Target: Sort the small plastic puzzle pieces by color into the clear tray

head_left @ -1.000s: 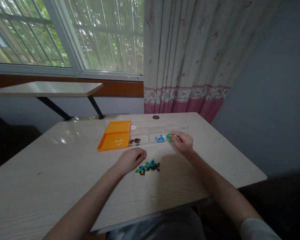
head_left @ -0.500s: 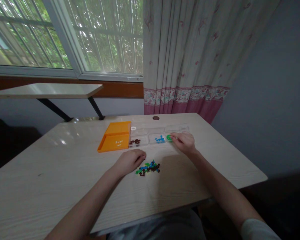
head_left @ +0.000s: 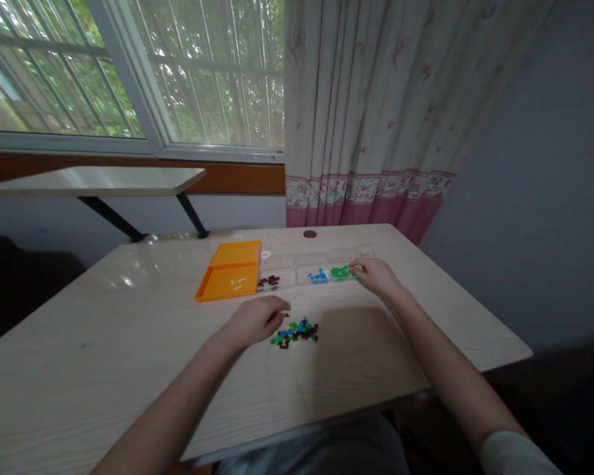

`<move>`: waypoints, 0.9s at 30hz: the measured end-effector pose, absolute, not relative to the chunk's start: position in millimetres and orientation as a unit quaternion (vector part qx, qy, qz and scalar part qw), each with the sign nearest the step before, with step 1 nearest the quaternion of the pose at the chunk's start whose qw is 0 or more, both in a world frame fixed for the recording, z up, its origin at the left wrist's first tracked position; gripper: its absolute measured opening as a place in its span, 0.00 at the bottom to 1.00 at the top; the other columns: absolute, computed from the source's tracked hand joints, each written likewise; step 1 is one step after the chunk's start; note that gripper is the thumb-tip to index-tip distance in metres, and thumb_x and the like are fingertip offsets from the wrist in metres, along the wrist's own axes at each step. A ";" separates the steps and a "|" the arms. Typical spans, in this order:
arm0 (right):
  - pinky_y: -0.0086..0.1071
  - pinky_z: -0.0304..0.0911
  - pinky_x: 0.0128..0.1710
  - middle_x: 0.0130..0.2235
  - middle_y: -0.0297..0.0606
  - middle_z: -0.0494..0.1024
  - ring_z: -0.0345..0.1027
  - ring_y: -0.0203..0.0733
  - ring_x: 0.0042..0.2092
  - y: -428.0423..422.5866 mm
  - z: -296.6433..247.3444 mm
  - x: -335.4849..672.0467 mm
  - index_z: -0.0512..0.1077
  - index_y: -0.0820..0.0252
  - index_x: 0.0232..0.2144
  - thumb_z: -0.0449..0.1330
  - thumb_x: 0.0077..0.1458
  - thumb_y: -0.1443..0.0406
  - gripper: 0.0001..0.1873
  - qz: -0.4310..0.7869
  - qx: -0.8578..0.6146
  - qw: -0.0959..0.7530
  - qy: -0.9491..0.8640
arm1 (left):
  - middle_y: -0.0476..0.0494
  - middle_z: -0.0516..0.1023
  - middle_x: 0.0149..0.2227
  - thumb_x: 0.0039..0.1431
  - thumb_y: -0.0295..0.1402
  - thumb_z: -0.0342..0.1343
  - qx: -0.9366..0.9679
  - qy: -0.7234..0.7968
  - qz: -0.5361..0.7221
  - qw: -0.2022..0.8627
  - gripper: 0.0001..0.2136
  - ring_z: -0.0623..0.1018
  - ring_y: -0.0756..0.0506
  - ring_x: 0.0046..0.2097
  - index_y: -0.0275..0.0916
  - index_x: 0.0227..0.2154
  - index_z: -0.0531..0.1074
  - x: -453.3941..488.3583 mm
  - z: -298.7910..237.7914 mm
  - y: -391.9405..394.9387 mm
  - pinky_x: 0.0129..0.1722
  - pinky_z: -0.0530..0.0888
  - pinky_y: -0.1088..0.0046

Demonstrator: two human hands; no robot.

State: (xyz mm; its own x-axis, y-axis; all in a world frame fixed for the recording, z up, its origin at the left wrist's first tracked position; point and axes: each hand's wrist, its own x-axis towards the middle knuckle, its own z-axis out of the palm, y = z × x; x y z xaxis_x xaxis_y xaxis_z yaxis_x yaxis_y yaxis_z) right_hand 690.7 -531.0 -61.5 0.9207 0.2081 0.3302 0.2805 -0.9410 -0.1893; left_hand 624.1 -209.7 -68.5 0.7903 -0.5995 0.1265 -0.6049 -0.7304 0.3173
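Observation:
A small heap of mixed green, blue and brown pieces (head_left: 297, 332) lies on the pale wooden table (head_left: 129, 343). My left hand (head_left: 255, 318) rests just left of the heap, fingers curled, fingertips touching its edge. Behind the heap stands a clear compartment tray (head_left: 317, 264) holding brown pieces (head_left: 268, 282), blue pieces (head_left: 319, 275) and green pieces (head_left: 341, 272) in separate cells. My right hand (head_left: 376, 275) sits at the tray's right end beside the green cell, fingers bent and pinched together; whether they hold anything is hidden.
An orange lid (head_left: 228, 277) lies flat to the left of the tray. A round cable hole (head_left: 309, 233) marks the table's far edge. Behind are a window, a patterned curtain (head_left: 376, 112) and a second table (head_left: 94, 178) at the left.
My right hand has shifted to the right, uncovering the green pieces in their cell. My left hand has stayed beside the heap.

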 end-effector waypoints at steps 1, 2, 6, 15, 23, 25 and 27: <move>0.26 0.52 0.25 0.26 0.34 0.75 0.65 0.36 0.26 -530.4 -61.6 690.4 0.74 0.53 0.36 0.52 0.52 0.59 0.12 -0.151 -0.974 0.121 -0.120 | 0.45 0.75 0.41 0.53 0.30 0.45 0.929 -0.328 0.006 0.171 0.14 0.73 0.47 0.41 0.42 0.41 0.70 624.1 -68.1 -209.2 0.41 0.68 0.74; 0.26 0.52 0.25 0.26 0.34 0.75 0.65 0.35 0.26 -529.1 -61.3 689.5 0.74 0.53 0.37 0.52 0.53 0.59 0.13 -0.152 -0.973 0.127 -0.116 | 0.46 0.75 0.41 0.53 0.30 0.45 0.927 -0.334 0.003 0.169 0.14 0.73 0.47 0.41 0.43 0.41 0.70 624.0 -67.4 -208.8 0.41 0.68 0.74; 0.25 0.53 0.26 0.25 0.34 0.75 0.65 0.35 0.27 -513.8 -59.2 680.2 0.73 0.55 0.37 0.50 0.54 0.59 0.14 -0.163 -0.963 0.159 -0.146 | 0.46 0.75 0.37 0.55 0.30 0.44 0.922 -0.352 -0.003 0.162 0.13 0.73 0.48 0.39 0.42 0.38 0.71 623.1 -63.5 -209.6 0.39 0.67 0.76; 0.23 0.57 0.31 0.32 0.33 0.78 0.69 0.33 0.31 -447.9 -75.6 641.4 0.73 0.55 0.36 0.51 0.54 0.62 0.11 -0.110 -0.894 0.187 -0.392 | 0.46 0.75 0.33 0.57 0.33 0.44 0.918 -0.354 0.002 0.179 0.11 0.73 0.49 0.35 0.40 0.33 0.72 622.5 -63.8 -215.3 0.36 0.66 0.77; 0.25 0.57 0.29 0.26 0.33 0.77 0.69 0.35 0.27 -435.1 -81.6 630.0 0.73 0.54 0.36 0.55 0.51 0.56 0.13 -0.154 -0.898 0.191 -0.365 | 0.48 0.74 0.29 0.56 0.33 0.46 0.906 -0.333 0.057 0.256 0.09 0.71 0.51 0.30 0.39 0.32 0.71 616.1 -62.5 -230.6 0.30 0.65 0.78; 0.25 0.57 0.29 0.26 0.32 0.77 0.69 0.34 0.26 -433.7 -80.9 629.9 0.73 0.53 0.35 0.55 0.51 0.56 0.12 -0.158 -0.894 0.198 -0.369 | 0.48 0.73 0.28 0.55 0.32 0.47 0.902 -0.336 0.064 0.262 0.08 0.71 0.51 0.30 0.39 0.32 0.71 615.5 -63.3 -231.4 0.29 0.64 0.79; 0.24 0.56 0.29 0.26 0.32 0.77 0.69 0.33 0.27 -432.9 -80.8 630.2 0.73 0.53 0.34 0.54 0.52 0.57 0.12 -0.156 -0.892 0.201 -0.373 | 0.48 0.73 0.28 0.54 0.32 0.47 0.900 -0.338 0.069 0.265 0.08 0.71 0.52 0.29 0.39 0.32 0.71 615.6 -64.9 -231.1 0.29 0.64 0.79</move>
State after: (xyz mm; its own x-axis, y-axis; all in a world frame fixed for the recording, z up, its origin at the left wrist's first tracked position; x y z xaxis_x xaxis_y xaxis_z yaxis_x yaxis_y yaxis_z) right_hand 630.2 -432.9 -80.8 0.6732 0.6027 0.4284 0.7282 -0.6412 -0.2422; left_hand 615.6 -231.1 -64.9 0.7614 -0.5730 0.3031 -0.6459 -0.6309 0.4299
